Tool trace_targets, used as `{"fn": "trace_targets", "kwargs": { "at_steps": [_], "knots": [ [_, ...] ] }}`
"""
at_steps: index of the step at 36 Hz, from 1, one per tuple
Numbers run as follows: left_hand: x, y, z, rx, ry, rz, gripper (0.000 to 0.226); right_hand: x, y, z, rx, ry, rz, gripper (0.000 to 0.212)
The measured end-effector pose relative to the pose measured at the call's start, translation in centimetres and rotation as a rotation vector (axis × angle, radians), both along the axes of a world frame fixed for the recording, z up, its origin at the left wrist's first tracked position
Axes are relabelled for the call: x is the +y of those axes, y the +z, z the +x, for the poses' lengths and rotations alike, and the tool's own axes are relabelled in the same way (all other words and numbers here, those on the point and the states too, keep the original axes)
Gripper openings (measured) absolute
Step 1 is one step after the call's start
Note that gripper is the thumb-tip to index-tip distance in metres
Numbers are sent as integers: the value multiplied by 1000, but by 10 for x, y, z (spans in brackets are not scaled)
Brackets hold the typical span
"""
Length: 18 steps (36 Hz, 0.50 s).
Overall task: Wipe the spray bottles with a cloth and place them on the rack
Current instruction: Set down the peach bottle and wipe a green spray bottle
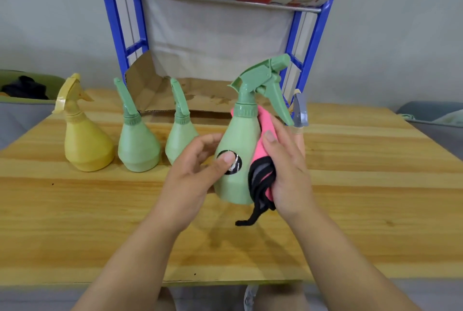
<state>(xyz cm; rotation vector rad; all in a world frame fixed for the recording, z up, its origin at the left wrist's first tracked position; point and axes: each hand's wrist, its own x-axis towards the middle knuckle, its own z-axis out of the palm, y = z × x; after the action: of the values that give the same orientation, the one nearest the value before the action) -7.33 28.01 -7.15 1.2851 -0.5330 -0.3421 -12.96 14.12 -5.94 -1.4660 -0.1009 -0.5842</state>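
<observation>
I hold a light green spray bottle point(239, 145) upright above the wooden table point(363, 185). My left hand point(193, 180) grips its lower body, the thumb on a round black label. My right hand point(285, 168) presses a pink cloth with black trim point(263, 160) against the bottle's right side, fingers curled round the cloth. On the table at the left stand a yellow spray bottle point(84, 135) and two more green spray bottles point(137, 140) point(179, 132). Another bottle with a grey top point(300, 115) is mostly hidden behind my right hand.
A blue metal rack point(117, 25) stands at the back of the table, its shelves lined with cardboard point(205, 95). Grey cushions lie off both table sides, with dark fabric at the far left point(25, 87).
</observation>
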Motion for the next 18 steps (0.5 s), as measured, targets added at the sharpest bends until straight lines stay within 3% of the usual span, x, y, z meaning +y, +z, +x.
{"fn": "trace_targets", "kwargs": {
  "at_steps": [6, 15, 18],
  "knots": [
    [-4, 6, -3, -50, 10, 39, 56, 3, -6, 3, -21, -143, 39, 16],
    [-2, 10, -3, 21, -91, -48, 49, -6, 7, -5, -3, -85, 172, 27],
    [-5, 10, -6, 14, -144, -81, 62, -8, 11, -4, 21, -121, 191, 31]
  ]
}}
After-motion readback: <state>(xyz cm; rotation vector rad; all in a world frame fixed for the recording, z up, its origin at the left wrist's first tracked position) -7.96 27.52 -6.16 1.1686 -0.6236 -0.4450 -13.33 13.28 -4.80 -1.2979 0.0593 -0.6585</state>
